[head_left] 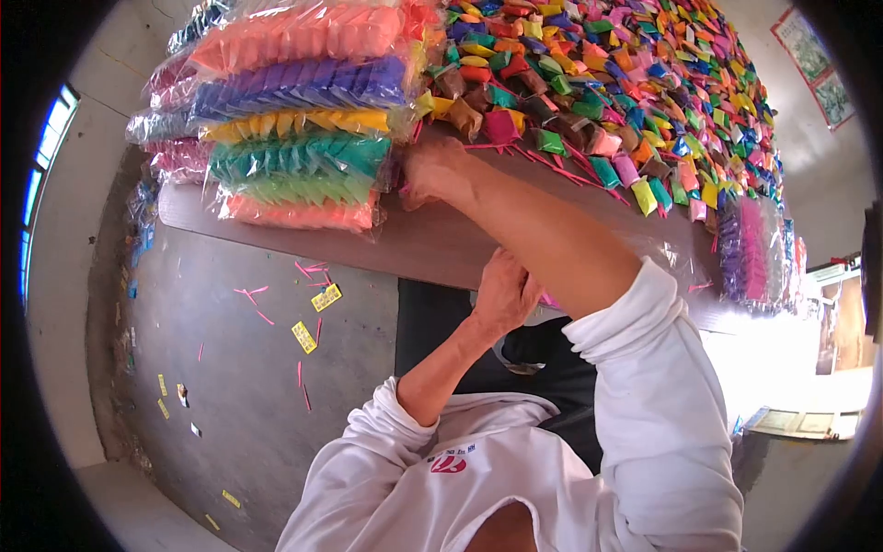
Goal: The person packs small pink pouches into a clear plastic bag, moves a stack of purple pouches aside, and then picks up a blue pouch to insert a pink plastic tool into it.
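Observation:
My right hand (437,172) reaches across to the right end of a stack of clear plastic bags. Its fingers point down, partly smeared and hidden, so what they hold cannot be made out. Teal packets (294,158) and orange packets (299,211) lie in the bags beside it. My left hand (502,293) is closed at the table's near edge, under my right forearm. A bit of pink (549,301) shows beside it, partly covered by the forearm; what the fingers hold is hidden. Behind my right hand spreads a heap of small colourful packets (589,83) with pink strips.
The brown table (423,244) carries the bags and the heap. More bagged packets (752,248) stand at its right end. On the grey floor (239,359) lie pink strips (303,386) and yellow cards (304,338). A wall with a window (46,156) is at the left.

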A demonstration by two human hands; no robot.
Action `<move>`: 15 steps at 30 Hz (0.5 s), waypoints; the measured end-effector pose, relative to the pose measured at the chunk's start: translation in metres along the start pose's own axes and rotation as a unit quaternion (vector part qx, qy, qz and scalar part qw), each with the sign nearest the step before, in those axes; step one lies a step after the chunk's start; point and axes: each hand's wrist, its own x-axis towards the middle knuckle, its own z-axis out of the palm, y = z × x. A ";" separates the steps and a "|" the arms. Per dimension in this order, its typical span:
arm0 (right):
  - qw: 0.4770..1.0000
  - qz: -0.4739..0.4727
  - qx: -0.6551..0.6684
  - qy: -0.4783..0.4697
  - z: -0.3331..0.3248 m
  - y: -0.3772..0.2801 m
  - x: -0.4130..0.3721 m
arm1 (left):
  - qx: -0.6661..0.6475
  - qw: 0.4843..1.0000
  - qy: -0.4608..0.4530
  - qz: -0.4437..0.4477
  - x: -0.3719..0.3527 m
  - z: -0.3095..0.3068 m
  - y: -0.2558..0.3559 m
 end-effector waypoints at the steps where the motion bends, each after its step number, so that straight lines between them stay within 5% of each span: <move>1: 1.000 0.004 -0.009 -0.025 0.000 0.001 0.002 | 0.001 1.000 -0.012 -0.011 0.000 -0.001 0.000; 8: 0.987 -0.028 0.069 -0.143 -0.059 0.043 -0.021 | 0.002 0.992 -0.041 -0.121 -0.005 -0.004 -0.006; 13: 0.971 0.093 0.221 -0.013 -0.149 0.076 -0.150 | -0.023 0.987 -0.061 -0.144 -0.003 -0.005 0.000; 15: 0.958 0.092 0.244 0.122 -0.148 0.099 -0.222 | -0.042 0.990 -0.036 -0.132 -0.008 0.000 -0.007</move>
